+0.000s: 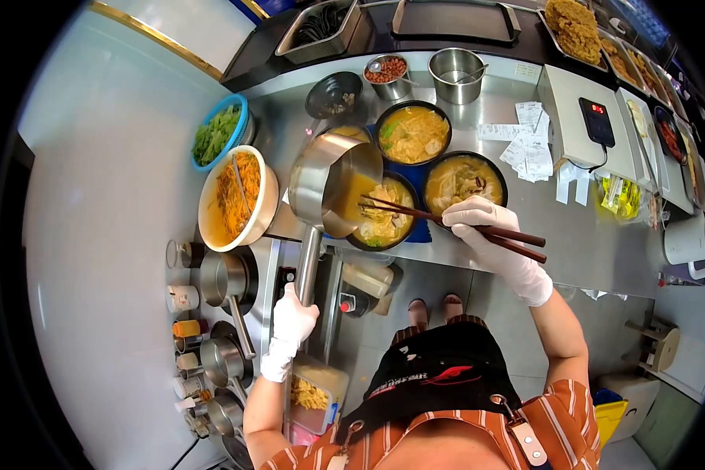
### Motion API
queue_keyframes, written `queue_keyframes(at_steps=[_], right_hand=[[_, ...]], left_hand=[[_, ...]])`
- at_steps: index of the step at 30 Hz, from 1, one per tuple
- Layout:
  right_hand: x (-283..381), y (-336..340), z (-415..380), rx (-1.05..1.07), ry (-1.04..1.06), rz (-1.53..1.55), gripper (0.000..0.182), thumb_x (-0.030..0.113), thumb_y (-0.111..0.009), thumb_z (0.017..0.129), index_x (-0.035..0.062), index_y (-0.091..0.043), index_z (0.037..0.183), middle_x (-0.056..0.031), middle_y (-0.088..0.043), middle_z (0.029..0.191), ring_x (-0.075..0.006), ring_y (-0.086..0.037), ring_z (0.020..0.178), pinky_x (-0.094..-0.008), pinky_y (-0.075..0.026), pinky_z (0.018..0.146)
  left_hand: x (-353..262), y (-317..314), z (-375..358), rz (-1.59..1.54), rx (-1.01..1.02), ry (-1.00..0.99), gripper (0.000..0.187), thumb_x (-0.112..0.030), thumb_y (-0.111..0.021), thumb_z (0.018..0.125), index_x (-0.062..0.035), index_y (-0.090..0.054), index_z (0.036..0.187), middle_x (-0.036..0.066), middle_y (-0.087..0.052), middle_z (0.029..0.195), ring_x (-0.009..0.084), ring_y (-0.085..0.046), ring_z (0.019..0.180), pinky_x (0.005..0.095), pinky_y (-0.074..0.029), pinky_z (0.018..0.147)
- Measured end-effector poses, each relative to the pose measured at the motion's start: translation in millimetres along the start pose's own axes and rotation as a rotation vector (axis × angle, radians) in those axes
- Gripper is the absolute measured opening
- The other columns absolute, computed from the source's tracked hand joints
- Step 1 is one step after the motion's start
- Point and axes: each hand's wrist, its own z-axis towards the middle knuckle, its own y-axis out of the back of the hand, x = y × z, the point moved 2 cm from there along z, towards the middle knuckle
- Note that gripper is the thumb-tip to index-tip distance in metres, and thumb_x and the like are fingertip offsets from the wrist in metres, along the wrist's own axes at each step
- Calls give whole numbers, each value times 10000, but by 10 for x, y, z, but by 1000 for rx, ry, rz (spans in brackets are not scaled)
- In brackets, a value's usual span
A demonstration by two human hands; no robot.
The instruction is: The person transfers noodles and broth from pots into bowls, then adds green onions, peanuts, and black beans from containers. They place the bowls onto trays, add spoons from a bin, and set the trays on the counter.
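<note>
My left hand, in a white glove, is closed round the handle of a steel saucepan. The pan is tilted over a black bowl of yellow broth, with broth at its lip. My gloved right hand grips dark wooden chopsticks, whose tips are at that bowl and the pan's mouth. Behind it stands a bowl of noodle soup, and to the right another bowl with noodles and mushrooms. The pan partly hides one more bowl.
On the left stand a cream bowl of shredded carrot and a blue basket of greens. Steel pots, a peanut container and a black bowl sit behind. Receipts lie right. Saucepans line the lower left.
</note>
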Motion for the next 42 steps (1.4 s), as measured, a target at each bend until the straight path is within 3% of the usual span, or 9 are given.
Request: queue_keyframes(at_steps=[4,7,16,27,29,42], right_hand=[[-17,-24,-60,30,52,-53,80,-5,-638,819,30,-612,886,-96,-654,893,-247,-623,808,-321,-502,737],[75,66,-146,1,-24,-83,84,-7,-641,818,31,-609,886,-94,-657,890,-250,-628,807,-321,-504,732],[-112,83,-398,-61,-97,-61,72,0,-648,827,31,-623,887,-100,-665,905,-229,-640,815,-303,-511,740],[217,224,-431,-64,-57,-84,88,-11,-647,814,36,-620,883,-103,-662,899,-238,-642,817,-312,-512,742],[247,237,-436,-41,-62,-81,64,-13,-599,828,18,-633,873,-119,-662,919,-240,-632,811,-323,-509,740],[-277,-174,-349,-77,-49,-41,77,0,-648,817,31,-630,885,-101,-646,886,-233,-631,819,-301,-501,748]], left_hand=[[-30,22,-17,38,-41,-11,442,-82,-611,705,59,-461,1096,292,-634,835,443,-628,827,456,-509,770],[30,6,4,112,-84,-33,529,-102,-615,704,57,-471,1188,283,-645,844,420,-643,825,442,-522,760],[-57,90,-52,229,-201,-75,481,-93,-613,700,58,-486,1139,254,-637,718,402,-652,699,439,-541,655],[-157,193,-185,223,-288,-134,434,-55,-627,717,15,-507,1128,237,-642,729,391,-652,694,446,-535,649],[-178,205,-211,229,-303,-133,422,-48,-622,718,12,-513,1120,239,-642,733,391,-652,697,445,-535,651],[-189,116,-228,143,-270,-98,485,-83,-649,714,26,-475,1154,254,-649,765,403,-652,714,449,-534,663]])
